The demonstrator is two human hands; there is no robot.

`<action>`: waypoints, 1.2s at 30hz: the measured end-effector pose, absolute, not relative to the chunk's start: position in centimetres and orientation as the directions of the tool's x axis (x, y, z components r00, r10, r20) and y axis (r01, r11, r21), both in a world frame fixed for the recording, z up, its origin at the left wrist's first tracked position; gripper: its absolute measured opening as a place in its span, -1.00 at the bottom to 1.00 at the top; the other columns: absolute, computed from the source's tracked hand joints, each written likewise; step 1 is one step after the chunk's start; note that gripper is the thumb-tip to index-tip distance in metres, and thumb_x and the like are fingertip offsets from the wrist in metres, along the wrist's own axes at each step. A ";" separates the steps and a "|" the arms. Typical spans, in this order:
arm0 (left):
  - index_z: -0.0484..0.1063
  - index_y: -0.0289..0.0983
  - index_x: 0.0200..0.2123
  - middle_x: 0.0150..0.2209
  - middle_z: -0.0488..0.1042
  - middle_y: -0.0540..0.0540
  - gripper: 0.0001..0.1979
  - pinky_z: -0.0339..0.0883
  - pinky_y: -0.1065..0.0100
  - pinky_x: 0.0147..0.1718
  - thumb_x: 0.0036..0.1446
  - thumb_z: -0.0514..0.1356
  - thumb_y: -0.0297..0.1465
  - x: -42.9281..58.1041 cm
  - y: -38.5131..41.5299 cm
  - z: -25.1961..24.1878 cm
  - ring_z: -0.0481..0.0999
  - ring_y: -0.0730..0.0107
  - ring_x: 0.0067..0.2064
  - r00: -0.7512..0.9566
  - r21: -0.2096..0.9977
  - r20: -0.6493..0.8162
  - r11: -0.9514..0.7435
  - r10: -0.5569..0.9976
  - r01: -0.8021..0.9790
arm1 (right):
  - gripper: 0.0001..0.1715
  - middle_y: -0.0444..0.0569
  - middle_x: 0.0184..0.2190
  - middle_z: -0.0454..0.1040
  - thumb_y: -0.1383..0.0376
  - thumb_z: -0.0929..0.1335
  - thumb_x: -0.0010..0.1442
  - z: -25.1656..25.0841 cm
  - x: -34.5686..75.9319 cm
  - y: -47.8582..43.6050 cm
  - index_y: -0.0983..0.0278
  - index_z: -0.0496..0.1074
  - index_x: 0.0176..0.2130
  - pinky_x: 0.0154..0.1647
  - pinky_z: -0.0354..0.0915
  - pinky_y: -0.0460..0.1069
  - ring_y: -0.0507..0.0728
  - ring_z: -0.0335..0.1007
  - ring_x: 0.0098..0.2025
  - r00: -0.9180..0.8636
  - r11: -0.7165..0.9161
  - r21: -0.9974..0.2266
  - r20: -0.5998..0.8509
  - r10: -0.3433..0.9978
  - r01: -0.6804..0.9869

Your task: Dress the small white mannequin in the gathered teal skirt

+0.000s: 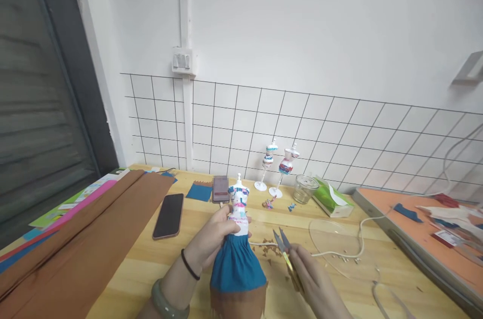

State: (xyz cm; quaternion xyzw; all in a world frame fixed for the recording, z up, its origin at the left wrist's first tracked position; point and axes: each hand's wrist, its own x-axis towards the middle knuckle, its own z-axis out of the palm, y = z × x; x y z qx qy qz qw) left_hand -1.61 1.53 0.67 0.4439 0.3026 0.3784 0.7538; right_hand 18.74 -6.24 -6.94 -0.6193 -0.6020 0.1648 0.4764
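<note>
My left hand (216, 231) is closed around the waist of a small white doll dress form (240, 203) with colourful patches on its torso. The form wears a gathered blue skirt (238, 266) with a brown lower band (238, 301) whose edge looks jagged. In my right hand (311, 278) is a pair of scissors (284, 248), blades pointing up and slightly parted, just right of the skirt. Small brown fabric scraps (268, 249) lie on the table beyond the blades.
Two more dress forms (267, 160) stand at the back beside a glass jar (305, 188) and a green tissue pack (332, 198). A phone (168, 216) and brown cloth (109, 238) lie left. A white cable (360, 238) crosses right, near an orange board (407, 223).
</note>
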 end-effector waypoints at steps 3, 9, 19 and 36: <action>0.24 -0.40 -0.14 -0.20 0.46 -0.21 -0.59 0.27 0.32 -0.30 -0.17 0.10 -0.60 -1.1 1.3 0.2 0.51 0.31 -0.32 0.560 0.895 -0.139 0.346 0.816 -0.282 | -0.60 -0.11 -0.52 0.39 0.04 0.14 0.23 -3.5 17.1 -6.0 0.25 0.36 -0.29 -0.52 0.30 -0.11 0.05 0.34 -0.51 0.173 0.144 -0.890 0.239 0.956 0.433; 0.32 -0.39 -0.31 -0.35 0.45 -0.12 -0.69 0.24 0.31 -0.24 -0.25 0.11 -0.64 -0.2 1.2 -0.6 0.45 0.32 -0.29 0.598 0.888 -0.082 0.331 0.798 -0.320 | -0.62 -0.08 -0.40 0.45 0.06 0.21 0.20 -2.0 15.1 -5.0 0.26 0.36 -0.16 -0.30 0.29 -0.06 0.11 0.38 -0.33 0.033 0.262 -0.835 0.317 0.948 0.483; 0.33 -0.37 -0.32 -0.43 0.45 -0.08 -0.70 0.25 0.26 -0.22 -0.24 0.10 -0.64 -0.1 1.1 -0.8 0.45 0.34 -0.35 0.643 0.859 -0.061 0.368 0.763 -0.355 | -0.60 -0.05 -0.43 0.45 0.05 0.17 0.22 -3.2 15.5 -4.6 0.26 0.33 -0.11 -0.39 0.24 -0.06 0.10 0.35 -0.42 0.036 0.215 -0.748 0.304 0.952 0.628; 0.44 -0.46 -0.27 -0.38 0.51 -0.19 -0.76 0.29 0.36 -0.31 -0.10 0.18 -0.58 -0.4 1.1 -0.3 0.49 0.36 -0.36 0.669 0.847 -0.040 0.380 0.742 -0.371 | -0.56 0.05 -0.23 0.53 0.10 0.18 0.24 -3.0 16.3 -4.5 0.27 0.34 -0.01 -0.27 0.35 -0.04 0.15 0.46 -0.25 0.007 0.285 -0.624 0.423 0.906 0.728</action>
